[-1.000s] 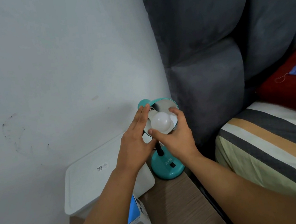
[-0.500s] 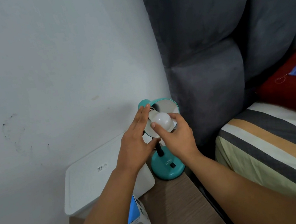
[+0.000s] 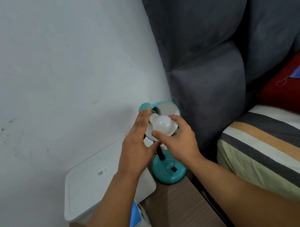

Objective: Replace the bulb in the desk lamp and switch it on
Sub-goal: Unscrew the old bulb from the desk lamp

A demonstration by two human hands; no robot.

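- Two hands at the teal lamp (image 3: pixel 169 171).
- Right hand (image 3: pixel 179 140): thumb and fingers curled round the white bulb (image 3: pixel 162 126).
- Left hand (image 3: pixel 137 148): straight fingers flat against the shade (image 3: pixel 166 108).

You're in a bedroom at home: bed (image 3: pixel 281 153) w/ striped sheet on your right, grey padded headboard (image 3: pixel 204 49) behind it, red pillow (image 3: pixel 295 94) at the head. Small wood worktop (image 3: pixel 176 213) sits just beside the bed against a plain scuffed wall (image 3: pixel 50 70), carrying a teal lamp (image 3: pixel 168 167), white bin (image 3: pixel 97 182) and bulb box (image 3: pixel 140 225).
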